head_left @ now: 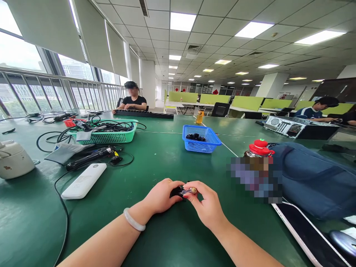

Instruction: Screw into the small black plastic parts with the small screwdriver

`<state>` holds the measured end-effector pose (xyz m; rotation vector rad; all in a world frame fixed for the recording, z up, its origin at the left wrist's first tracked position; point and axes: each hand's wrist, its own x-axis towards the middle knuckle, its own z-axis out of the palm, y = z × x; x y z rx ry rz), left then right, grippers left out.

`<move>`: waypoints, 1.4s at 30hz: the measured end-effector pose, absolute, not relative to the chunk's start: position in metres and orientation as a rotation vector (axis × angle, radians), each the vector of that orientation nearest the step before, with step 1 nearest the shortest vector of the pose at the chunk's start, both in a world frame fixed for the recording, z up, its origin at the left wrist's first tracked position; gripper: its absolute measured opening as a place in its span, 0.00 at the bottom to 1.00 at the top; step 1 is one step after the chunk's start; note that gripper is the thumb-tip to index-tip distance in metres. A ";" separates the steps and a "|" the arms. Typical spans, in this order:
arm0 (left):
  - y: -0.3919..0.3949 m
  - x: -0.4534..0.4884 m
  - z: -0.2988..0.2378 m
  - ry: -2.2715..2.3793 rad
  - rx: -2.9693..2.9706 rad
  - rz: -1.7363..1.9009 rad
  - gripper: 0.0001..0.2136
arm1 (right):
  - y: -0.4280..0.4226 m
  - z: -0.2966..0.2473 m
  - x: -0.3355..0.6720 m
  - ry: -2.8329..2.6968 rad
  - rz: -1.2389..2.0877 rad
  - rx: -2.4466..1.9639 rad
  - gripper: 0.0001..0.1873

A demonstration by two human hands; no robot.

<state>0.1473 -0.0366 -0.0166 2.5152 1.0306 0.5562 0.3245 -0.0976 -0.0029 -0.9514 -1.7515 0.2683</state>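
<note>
On the green table right in front of me, my left hand (pixel 160 194) pinches a small black part (pixel 175 191) between thumb and fingers. My right hand (pixel 207 204) meets it there, its thumb and fingertips closed on a short metallic piece with a round tan end (pixel 192 190). The two pieces touch or nearly touch; fingers hide where they meet. Beyond my hands stands a blue plastic basket (pixel 202 147) with several small black parts (pixel 196 137) inside.
To the left lie a white power bank (pixel 85 181), a black cable and a green basket (pixel 111 138) heaped with cords. A blue bag (pixel 311 178), a red-lidded jar (pixel 260 147) and a tablet-like device (pixel 308 230) are on the right. Two people sit farther off, beside a keyboard-like bar (pixel 144 114) and a computer case (pixel 300 128).
</note>
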 end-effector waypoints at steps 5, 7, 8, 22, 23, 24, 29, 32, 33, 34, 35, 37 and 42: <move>-0.039 0.148 -0.014 0.994 2.486 0.558 0.25 | -0.101 -0.005 0.329 -1.708 0.287 -0.962 0.08; -0.039 0.148 -0.014 1.016 2.478 0.552 0.26 | -0.103 -0.006 0.332 -1.677 0.276 -0.951 0.08; -0.039 0.148 -0.014 1.032 2.477 0.541 0.26 | -0.103 -0.006 0.334 -1.657 0.261 -0.945 0.08; -0.038 0.147 -0.015 1.033 2.529 0.495 0.22 | -0.101 -0.011 0.338 -1.600 0.187 -0.915 0.09; -0.038 0.147 -0.014 1.030 2.529 0.496 0.21 | -0.102 -0.011 0.339 -1.589 0.177 -0.915 0.09; -0.039 0.147 -0.014 1.030 2.527 0.497 0.21 | -0.102 -0.010 0.339 -1.585 0.172 -0.917 0.09; -0.039 0.148 -0.013 1.025 2.519 0.503 0.21 | -0.102 -0.010 0.337 -1.632 0.172 -0.918 0.08; -0.038 0.148 -0.013 1.010 2.523 0.512 0.20 | -0.100 -0.011 0.335 -1.661 0.167 -0.903 0.09; -0.038 0.148 -0.014 1.008 2.524 0.514 0.20 | -0.099 -0.011 0.335 -1.669 0.172 -0.900 0.09; -0.038 0.148 -0.014 1.006 2.525 0.514 0.20 | -0.099 -0.012 0.334 -1.678 0.182 -0.900 0.08; -0.038 0.147 -0.015 1.003 2.525 0.514 0.20 | -0.098 -0.012 0.334 -1.685 0.196 -0.905 0.08; -0.037 0.147 -0.016 0.997 2.528 0.522 0.20 | -0.097 -0.013 0.334 -1.701 0.231 -0.915 0.08; -0.037 0.147 -0.017 0.989 2.535 0.538 0.20 | -0.097 -0.015 0.336 -1.721 0.256 -0.876 0.12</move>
